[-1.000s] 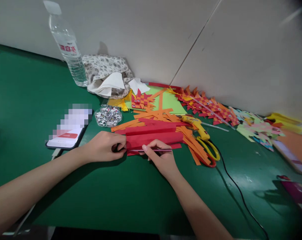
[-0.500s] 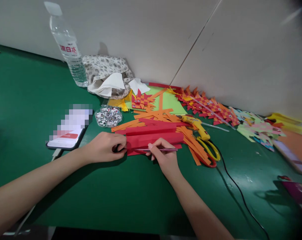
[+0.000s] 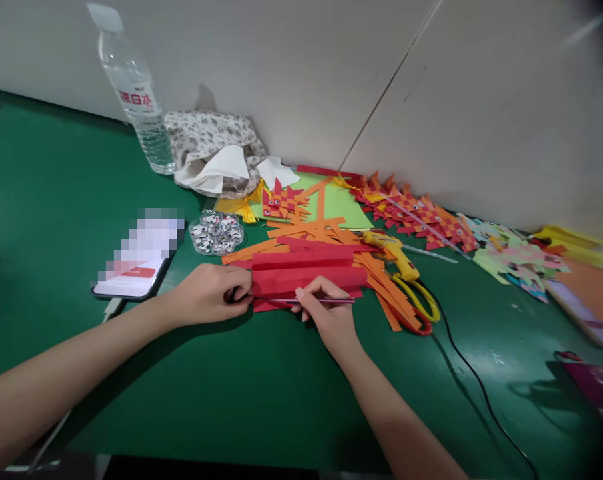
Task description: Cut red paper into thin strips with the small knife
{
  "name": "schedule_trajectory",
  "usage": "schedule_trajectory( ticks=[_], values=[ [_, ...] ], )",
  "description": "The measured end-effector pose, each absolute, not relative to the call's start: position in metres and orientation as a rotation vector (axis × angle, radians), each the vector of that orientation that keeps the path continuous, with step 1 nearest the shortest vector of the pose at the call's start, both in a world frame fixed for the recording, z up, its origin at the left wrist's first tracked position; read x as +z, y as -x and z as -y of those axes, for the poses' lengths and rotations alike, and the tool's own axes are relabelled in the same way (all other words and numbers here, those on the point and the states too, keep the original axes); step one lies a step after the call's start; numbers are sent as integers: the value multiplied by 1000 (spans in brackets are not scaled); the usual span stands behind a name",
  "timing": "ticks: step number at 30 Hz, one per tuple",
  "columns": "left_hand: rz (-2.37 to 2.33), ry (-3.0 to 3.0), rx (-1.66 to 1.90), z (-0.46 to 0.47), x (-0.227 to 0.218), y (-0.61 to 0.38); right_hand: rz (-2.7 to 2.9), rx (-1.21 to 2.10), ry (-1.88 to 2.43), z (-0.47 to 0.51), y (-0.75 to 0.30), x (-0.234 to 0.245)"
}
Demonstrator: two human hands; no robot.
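A folded sheet of red paper (image 3: pixel 306 280) with lengthwise creases lies in front of me. At its left edge my left hand (image 3: pixel 216 292) is closed, thumb and fingers pinching the paper. My right hand (image 3: pixel 328 308) grips a slim, pinkish, pen-like tool (image 3: pixel 338 300) over the sheet's near part. That tool lies almost level, its thin end towards my left hand; its exact kind and tip are too small to make out. Orange paper strips (image 3: pixel 326 230) spread behind and to the right of the red sheet, and scissors with yellow and red handles (image 3: pixel 428 300) lie partly under them.
A yellow glue gun (image 3: pixel 394 253) rests on the strips, its black cord running right. Left stand a box of googly eyes (image 3: pixel 216 233), a charging phone (image 3: pixel 141 260) and a water bottle (image 3: pixel 138 107). Woven paper fish (image 3: pixel 421 213) lie along the wall beside a tissue pouch (image 3: pixel 211 140).
Almost nothing differs. Both hands keep their places on the red paper, and the pen-like tool has barely shifted.
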State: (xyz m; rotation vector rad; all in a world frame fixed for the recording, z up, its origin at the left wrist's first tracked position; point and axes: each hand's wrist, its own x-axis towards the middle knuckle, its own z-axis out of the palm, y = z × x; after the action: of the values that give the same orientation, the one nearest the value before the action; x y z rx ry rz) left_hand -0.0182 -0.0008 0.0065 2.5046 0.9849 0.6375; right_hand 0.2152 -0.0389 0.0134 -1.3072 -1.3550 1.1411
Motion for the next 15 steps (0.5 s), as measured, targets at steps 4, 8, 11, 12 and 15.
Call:
schedule_trajectory(
  ticks=[4, 8, 11, 12, 15],
  values=[
    [-987, -2500, 647, 1, 7, 18, 1353, 1147, 1301, 38, -216, 13],
    [-1008, -2499, 659, 1, 5, 18, 1355, 1152, 1304, 38, -216, 11],
    [-1008, -2498, 668, 1, 5, 19, 1332, 1141, 1309, 39, -216, 11],
    [-1008, -2500, 670, 1, 6, 18, 1317, 1133, 1313, 39, -215, 11],
    [-1006, -2502, 670, 1, 6, 18, 1272, 1115, 1331, 39, -215, 13]
  ],
)
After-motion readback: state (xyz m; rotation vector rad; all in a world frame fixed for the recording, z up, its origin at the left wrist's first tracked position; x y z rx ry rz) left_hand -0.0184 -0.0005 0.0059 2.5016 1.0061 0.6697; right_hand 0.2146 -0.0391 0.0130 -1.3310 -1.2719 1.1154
